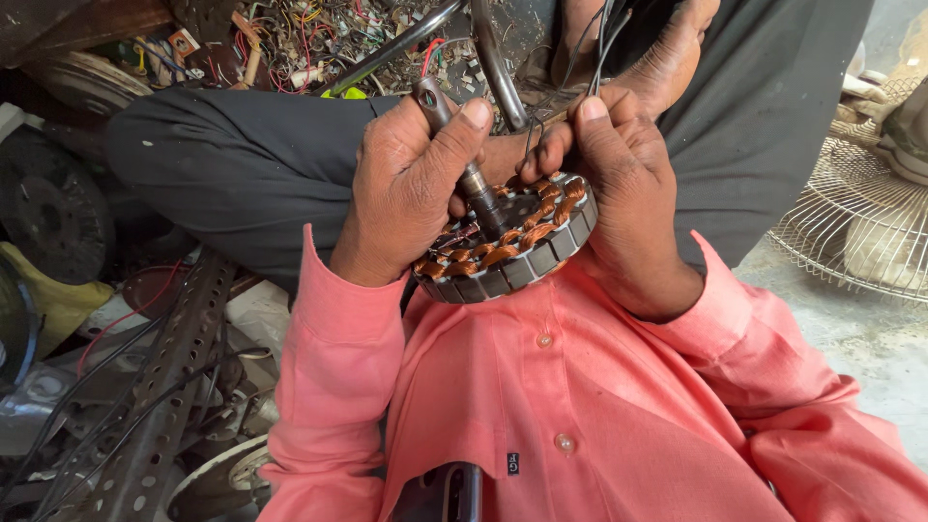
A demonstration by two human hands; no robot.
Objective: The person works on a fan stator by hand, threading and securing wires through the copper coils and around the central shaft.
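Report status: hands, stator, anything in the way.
Left hand gripped on shaft. Right hand holds stator rim, pinching wires. Nothing blocking.

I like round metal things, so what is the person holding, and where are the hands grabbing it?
A round motor stator with copper windings. The left hand grips its centre shaft; the right hand holds the rim and pinches thin wires.

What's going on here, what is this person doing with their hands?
A person in a pink shirt sits cross-legged, holding a round motor stator with copper windings against their lap. The left hand grips the metal shaft rising from its centre. The right hand pinches thin dark wires at the stator's edge. Scrap wire litters the floor beyond.
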